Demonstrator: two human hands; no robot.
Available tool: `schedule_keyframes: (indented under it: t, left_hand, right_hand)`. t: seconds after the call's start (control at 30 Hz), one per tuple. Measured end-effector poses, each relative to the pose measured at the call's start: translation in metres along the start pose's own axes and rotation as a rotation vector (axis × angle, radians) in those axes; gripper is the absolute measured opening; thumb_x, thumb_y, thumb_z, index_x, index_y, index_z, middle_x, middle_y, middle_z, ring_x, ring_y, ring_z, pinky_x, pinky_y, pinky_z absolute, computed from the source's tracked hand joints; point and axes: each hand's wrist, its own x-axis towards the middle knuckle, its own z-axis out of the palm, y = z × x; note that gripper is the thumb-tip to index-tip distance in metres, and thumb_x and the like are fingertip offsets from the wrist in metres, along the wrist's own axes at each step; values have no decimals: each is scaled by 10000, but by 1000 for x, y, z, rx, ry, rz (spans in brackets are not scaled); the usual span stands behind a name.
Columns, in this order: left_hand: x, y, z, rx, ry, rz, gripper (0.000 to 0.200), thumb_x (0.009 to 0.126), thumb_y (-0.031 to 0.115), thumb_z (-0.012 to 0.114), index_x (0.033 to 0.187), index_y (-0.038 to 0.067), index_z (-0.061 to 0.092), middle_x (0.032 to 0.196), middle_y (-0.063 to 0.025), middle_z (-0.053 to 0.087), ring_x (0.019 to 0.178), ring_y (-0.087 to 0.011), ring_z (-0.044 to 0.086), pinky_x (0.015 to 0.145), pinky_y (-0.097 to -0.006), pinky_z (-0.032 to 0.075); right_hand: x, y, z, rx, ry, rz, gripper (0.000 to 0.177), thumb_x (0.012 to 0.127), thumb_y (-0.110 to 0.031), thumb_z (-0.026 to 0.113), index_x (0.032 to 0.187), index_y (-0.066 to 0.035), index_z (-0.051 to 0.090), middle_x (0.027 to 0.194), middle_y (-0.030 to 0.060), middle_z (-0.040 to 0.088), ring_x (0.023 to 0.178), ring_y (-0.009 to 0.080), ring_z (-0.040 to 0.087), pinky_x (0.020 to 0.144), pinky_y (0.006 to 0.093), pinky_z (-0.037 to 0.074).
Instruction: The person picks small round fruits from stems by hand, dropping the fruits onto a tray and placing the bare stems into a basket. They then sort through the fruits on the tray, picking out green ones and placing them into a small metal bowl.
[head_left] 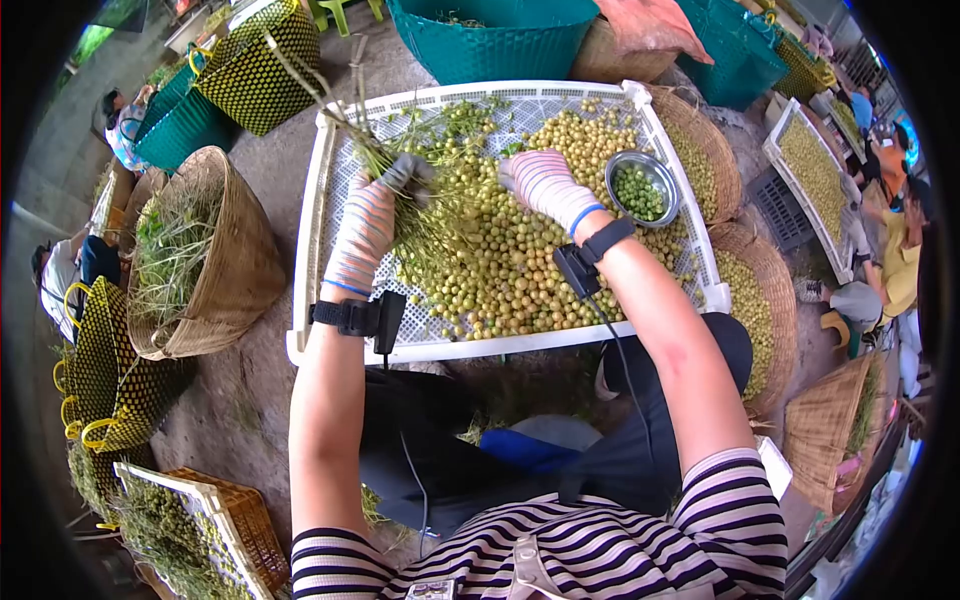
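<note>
My left hand (385, 205), in a striped white glove with dark fingertips, is closed around a bunch of thin twigs (375, 150) with bare stems pointing up and finer stalks hanging below. My right hand (548, 185), gloved the same way, is just over the small round yellow-green fruits (500, 270). Its fingers are curled, and what they hold, if anything, is hidden. The fruits are spread over a white mesh tray (345, 115) in front of me. On the tray's right side stands a metal bowl (668, 180) with greener fruits (637, 193) in it.
Wicker baskets of fruit (775, 290) stand right of the tray. A tall wicker basket (235, 265) of stalks is at left, near yellow-black woven baskets (265, 75). A teal basket (490, 45) stands behind. Cables (625, 365) hang from both wrist straps. Other people sit at both sides.
</note>
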Motion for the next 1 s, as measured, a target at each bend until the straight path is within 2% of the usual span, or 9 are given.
schedule_keyframes:
  t: [0.07, 0.17, 0.33, 0.37, 0.53, 0.6, 0.8, 0.93, 1.0]
  left_hand:
    - [-2, 9, -4, -23, -4, -4, 237, 833, 292, 601, 823, 55, 607, 751, -36, 632, 593, -113, 542, 559, -245, 435]
    - [-3, 14, -8, 20, -75, 40, 259, 847, 300, 579, 860, 44, 619, 749, -33, 628, 599, -112, 540, 570, -246, 435]
    - [8, -21, -32, 129, -62, 56, 265, 810, 280, 626, 874, 23, 614, 767, -29, 617, 588, -105, 554, 530, -228, 455]
    - [4, -6, -20, 67, -75, -92, 270, 803, 272, 632, 915, 27, 623, 756, -10, 607, 590, -97, 548, 550, -233, 454]
    - [-6, 1, -22, 303, -133, -139, 253, 813, 218, 621, 992, 39, 609, 748, -13, 609, 617, -86, 550, 598, -241, 442]
    - [-10, 0, -12, 408, -160, 146, 297, 817, 217, 609, 1039, 25, 566, 743, -21, 613, 591, -98, 543, 566, -248, 434]
    - [-5, 4, -8, 94, -160, -120, 133, 764, 97, 669, 875, 37, 626, 711, 1, 619, 570, -69, 517, 525, -206, 406]
    - [-7, 2, -16, 245, -222, -72, 188, 803, 95, 622, 967, 12, 586, 787, -29, 629, 651, -100, 570, 580, -223, 448]
    - [-9, 0, -13, 113, -122, -84, 176, 781, 76, 645, 951, 52, 613, 741, -7, 627, 624, -84, 562, 566, -217, 442]
  right_hand:
    - [1, 8, 0, 14, -129, 21, 260, 788, -230, 523, 954, -73, 647, 948, 142, 639, 892, 287, 612, 742, 410, 485]
    - [2, 8, 5, 387, 117, -286, 503, 738, -289, 614, 1194, -104, 515, 1104, 149, 581, 1039, 278, 547, 897, 353, 417]
    - [21, -45, 4, 1197, -80, -431, 488, 716, -189, 699, 1151, -32, 541, 1105, 106, 592, 1008, 154, 530, 903, 289, 403]
    - [20, -49, 7, 1385, -163, -414, 492, 708, -186, 713, 1133, -3, 546, 1078, 88, 607, 977, 129, 531, 889, 274, 406]
    - [20, -49, -2, 977, -239, -247, 448, 713, -181, 705, 1094, 8, 564, 1031, 69, 627, 932, 124, 541, 854, 281, 417]
    - [19, -44, -6, 872, -302, -308, 434, 709, -187, 714, 1078, -5, 574, 1013, 53, 633, 924, 123, 543, 852, 281, 418]
    - [23, -45, 6, 1224, -254, -389, 397, 715, -207, 728, 1048, -35, 595, 962, 24, 644, 887, 109, 553, 828, 281, 428]
    - [11, -46, -18, 863, -294, -327, 470, 719, -276, 702, 1086, -9, 581, 971, 98, 646, 859, 172, 581, 804, 293, 436]
    - [12, -56, -26, 369, -310, -318, 498, 733, -382, 650, 1061, -16, 564, 926, 194, 622, 845, 290, 596, 772, 348, 455]
